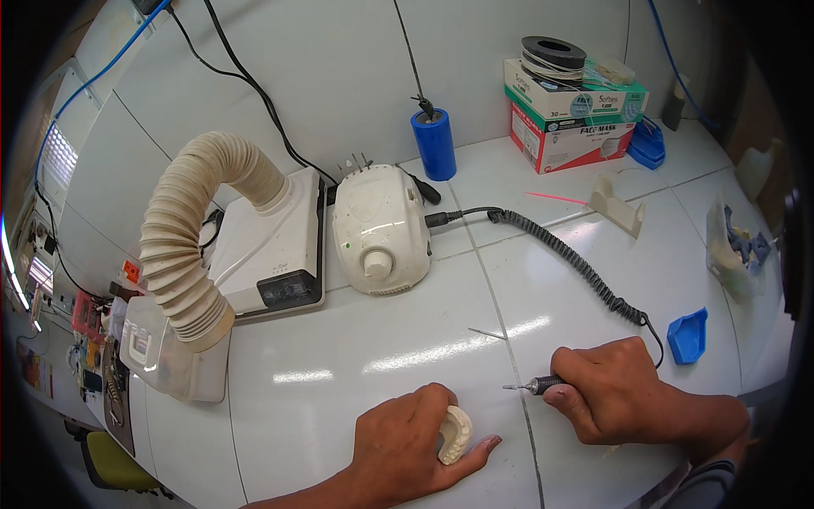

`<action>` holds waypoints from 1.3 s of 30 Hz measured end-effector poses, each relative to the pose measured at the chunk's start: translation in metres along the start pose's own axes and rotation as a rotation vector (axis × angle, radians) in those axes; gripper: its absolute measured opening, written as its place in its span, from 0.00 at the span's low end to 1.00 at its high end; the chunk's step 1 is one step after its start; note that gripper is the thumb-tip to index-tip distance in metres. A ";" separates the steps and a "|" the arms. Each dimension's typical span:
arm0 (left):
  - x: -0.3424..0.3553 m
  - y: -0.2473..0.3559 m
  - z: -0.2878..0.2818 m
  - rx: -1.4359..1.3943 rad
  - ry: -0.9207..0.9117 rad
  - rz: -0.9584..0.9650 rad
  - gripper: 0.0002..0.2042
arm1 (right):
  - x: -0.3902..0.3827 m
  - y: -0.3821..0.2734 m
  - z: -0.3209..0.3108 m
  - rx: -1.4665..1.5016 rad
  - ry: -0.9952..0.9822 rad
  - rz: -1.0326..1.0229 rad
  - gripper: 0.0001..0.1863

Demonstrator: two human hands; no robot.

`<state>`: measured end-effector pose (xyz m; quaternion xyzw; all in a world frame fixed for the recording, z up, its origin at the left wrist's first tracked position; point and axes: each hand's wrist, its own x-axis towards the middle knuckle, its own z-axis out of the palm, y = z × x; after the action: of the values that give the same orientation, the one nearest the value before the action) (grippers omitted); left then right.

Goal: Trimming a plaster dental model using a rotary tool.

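A cream-coloured dental arch model [458, 435] with a row of teeth sits in my left hand [407, 441], gripped between thumb and fingers just above the white tiled table. Wrapped around a rotary handpiece [541, 386] is my right hand [612, 392]; the thin metal bur at its tip points left toward the model, some distance apart from it. A coiled black cord [577, 263] runs from the handpiece back to a white control unit [381, 229] with a round knob and a small green light.
A white machine with a ribbed hose [174, 246] stands at left beside a clear plastic box [140, 360]. Behind are a blue cylinder [434, 144] and stacked boxes [572, 140] topped by a wire spool. A loose bur [487, 333] and a blue piece [688, 335] lie nearby.
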<state>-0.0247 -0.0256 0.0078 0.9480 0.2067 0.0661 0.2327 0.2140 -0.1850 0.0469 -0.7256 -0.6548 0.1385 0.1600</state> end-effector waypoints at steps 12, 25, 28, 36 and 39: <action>0.002 -0.002 -0.001 0.015 -0.018 0.009 0.32 | 0.003 0.001 0.000 0.008 0.007 -0.001 0.22; -0.001 0.009 -0.006 -0.063 0.007 0.038 0.30 | -0.007 -0.002 -0.001 -0.006 -0.002 0.008 0.21; 0.001 0.010 -0.007 -0.046 0.013 0.013 0.31 | -0.002 -0.002 0.004 -0.021 0.011 0.001 0.21; 0.020 0.001 -0.004 -0.198 0.234 0.092 0.26 | 0.010 -0.006 0.009 -0.046 0.209 0.070 0.21; 0.020 -0.004 -0.002 -0.234 0.266 0.080 0.24 | 0.015 -0.008 0.015 -0.114 0.273 0.072 0.24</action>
<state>-0.0082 -0.0127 0.0086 0.9049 0.1884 0.2237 0.3093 0.2022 -0.1682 0.0368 -0.7687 -0.6073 0.0068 0.2009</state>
